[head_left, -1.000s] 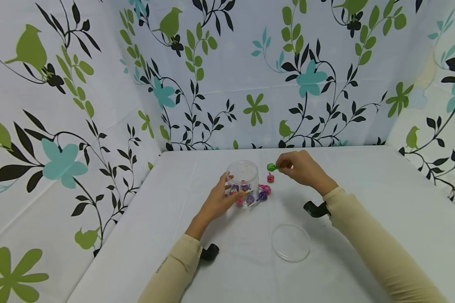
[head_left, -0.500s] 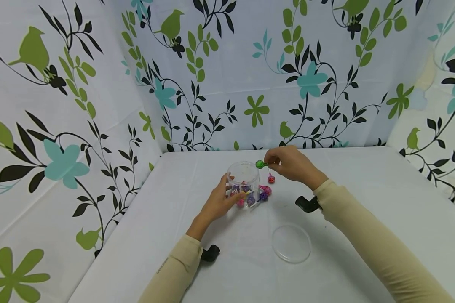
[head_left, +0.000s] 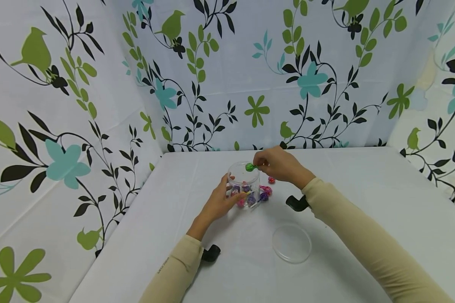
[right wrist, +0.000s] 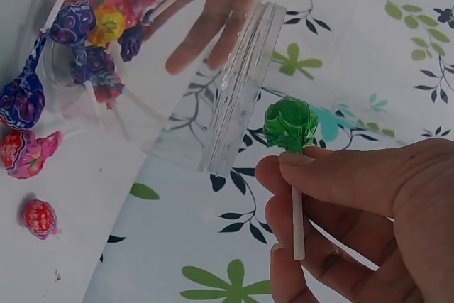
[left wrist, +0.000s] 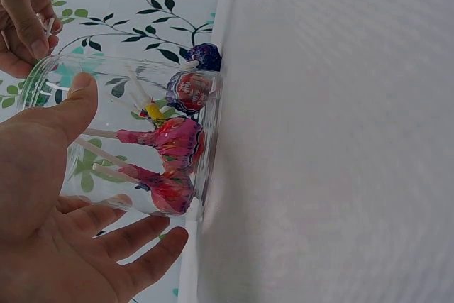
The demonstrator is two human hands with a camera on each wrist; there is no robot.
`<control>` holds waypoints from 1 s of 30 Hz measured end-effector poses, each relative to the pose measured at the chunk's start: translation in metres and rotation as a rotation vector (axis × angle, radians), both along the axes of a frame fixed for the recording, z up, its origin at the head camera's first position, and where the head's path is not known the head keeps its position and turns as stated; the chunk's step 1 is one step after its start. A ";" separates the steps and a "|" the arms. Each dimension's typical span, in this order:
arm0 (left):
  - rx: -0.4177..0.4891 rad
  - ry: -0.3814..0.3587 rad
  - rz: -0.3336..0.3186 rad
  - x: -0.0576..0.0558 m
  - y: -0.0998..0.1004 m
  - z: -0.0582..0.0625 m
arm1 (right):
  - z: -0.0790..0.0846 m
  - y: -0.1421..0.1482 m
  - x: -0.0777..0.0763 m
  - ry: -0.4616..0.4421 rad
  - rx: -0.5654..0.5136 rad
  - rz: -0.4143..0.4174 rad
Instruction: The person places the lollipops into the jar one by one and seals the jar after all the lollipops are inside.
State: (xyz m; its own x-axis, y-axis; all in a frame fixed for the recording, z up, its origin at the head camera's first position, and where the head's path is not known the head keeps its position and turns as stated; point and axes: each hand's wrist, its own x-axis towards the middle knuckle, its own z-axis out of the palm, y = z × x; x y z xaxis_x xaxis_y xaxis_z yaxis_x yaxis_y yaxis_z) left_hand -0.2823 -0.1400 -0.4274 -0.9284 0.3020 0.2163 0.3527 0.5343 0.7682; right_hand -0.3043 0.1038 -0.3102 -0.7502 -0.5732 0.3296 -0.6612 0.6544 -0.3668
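Observation:
A clear plastic jar (head_left: 244, 176) stands upright on the table, with several wrapped lollipops (left wrist: 177, 143) in its bottom, pink, purple and yellow among them. My left hand (head_left: 221, 197) wraps round the jar's near left side, thumb on one side and fingers on the other. Between thumb and fingers my right hand (head_left: 276, 165) pinches a green lollipop (right wrist: 289, 123) just under its wrapped head. In the head view the green head overlaps the jar's open mouth; in the right wrist view it is right at the rim (right wrist: 245, 86).
Outside the jar, on its right, lie several more lollipops: a purple one (right wrist: 21, 97), a pink one (right wrist: 28, 154) and a small red one (right wrist: 40, 218). A round clear lid (head_left: 292, 243) lies flat nearer the front. Patterned cloth (head_left: 212, 84) hangs behind the white table (head_left: 356, 176).
My right hand has moved left with the green lollipop, from right of the jar to over its mouth. The left hand has kept its hold on the jar.

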 end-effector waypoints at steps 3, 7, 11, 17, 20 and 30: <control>-0.002 0.003 0.000 0.000 0.000 0.000 | 0.000 -0.004 -0.001 -0.006 0.008 -0.006; -0.005 0.006 0.001 0.000 0.000 -0.001 | 0.001 -0.010 -0.003 -0.012 0.011 -0.009; -0.003 0.005 0.001 0.000 0.000 -0.001 | 0.001 -0.015 -0.004 -0.014 0.022 0.004; 0.002 0.002 -0.004 -0.001 0.000 -0.004 | -0.004 -0.019 -0.007 -0.032 0.041 0.031; 0.004 0.006 -0.007 -0.002 0.000 -0.005 | -0.006 -0.015 -0.008 -0.010 0.028 0.051; 0.011 0.000 -0.004 -0.002 -0.001 -0.002 | -0.017 0.011 -0.021 0.009 -0.036 -0.036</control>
State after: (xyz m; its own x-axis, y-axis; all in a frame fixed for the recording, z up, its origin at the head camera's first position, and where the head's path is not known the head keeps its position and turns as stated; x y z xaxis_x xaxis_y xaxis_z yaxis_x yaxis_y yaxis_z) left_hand -0.2841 -0.1413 -0.4295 -0.9272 0.3037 0.2193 0.3548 0.5246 0.7739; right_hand -0.3248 0.1145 -0.3276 -0.7671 -0.5335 0.3563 -0.6408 0.6644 -0.3847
